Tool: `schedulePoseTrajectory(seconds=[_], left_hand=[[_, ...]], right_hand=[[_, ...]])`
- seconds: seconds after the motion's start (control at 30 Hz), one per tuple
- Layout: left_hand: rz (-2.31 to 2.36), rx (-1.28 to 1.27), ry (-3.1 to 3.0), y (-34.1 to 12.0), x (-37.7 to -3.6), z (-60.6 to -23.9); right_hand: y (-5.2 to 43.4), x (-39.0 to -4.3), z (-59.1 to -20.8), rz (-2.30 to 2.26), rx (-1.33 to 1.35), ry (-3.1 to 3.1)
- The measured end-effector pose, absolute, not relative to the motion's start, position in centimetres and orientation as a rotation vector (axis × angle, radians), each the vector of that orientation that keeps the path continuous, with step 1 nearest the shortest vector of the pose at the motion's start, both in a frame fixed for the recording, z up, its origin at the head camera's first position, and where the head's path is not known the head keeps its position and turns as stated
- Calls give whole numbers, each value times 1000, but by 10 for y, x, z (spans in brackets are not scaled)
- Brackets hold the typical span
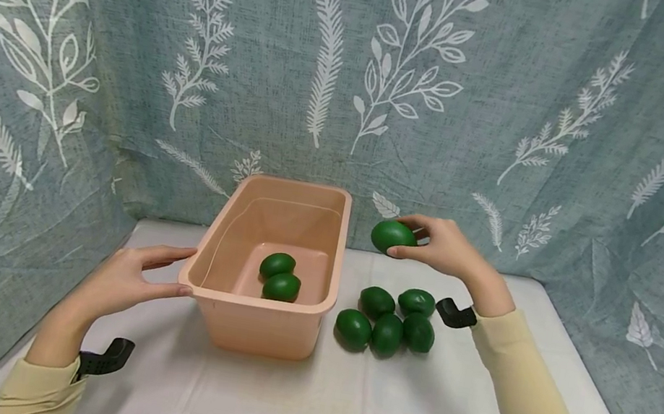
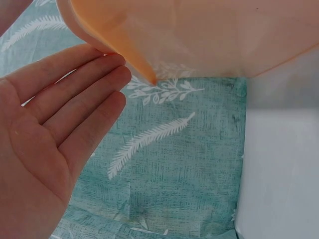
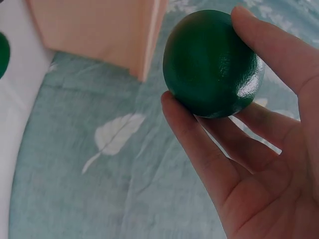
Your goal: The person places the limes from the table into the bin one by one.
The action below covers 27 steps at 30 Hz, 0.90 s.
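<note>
we've got our right hand (image 1: pixel 450 247) pinching a green lime (image 1: pixel 393 236) just right of the pink bin (image 1: pixel 261 312), left hand (image 1: pixel 129 279) flat on its rim, so probably carry left and drop.

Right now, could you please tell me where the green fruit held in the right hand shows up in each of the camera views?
Head: the held green fruit sits right of centre, pinched by the right hand, just right of the pink tub.
Left wrist: not in it; only the left hand at the tub's corner.
Right wrist: upper centre-right, between fingers and thumb.
Shared landmark: the pink tub.
</note>
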<state>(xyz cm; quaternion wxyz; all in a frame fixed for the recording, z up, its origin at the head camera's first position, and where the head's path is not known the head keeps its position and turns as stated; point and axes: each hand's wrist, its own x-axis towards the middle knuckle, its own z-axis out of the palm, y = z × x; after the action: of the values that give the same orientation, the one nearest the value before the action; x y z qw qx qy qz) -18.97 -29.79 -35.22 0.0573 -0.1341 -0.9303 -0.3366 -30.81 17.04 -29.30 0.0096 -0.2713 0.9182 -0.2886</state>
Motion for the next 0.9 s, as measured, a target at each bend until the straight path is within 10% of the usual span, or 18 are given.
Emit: schedulePoseTrajectory(seconds=[0.9], left_hand=[[-1033, -411, -2814, -298, -189, -354]], right_hand=[[48, -306, -263, -797, -1238, 2655]])
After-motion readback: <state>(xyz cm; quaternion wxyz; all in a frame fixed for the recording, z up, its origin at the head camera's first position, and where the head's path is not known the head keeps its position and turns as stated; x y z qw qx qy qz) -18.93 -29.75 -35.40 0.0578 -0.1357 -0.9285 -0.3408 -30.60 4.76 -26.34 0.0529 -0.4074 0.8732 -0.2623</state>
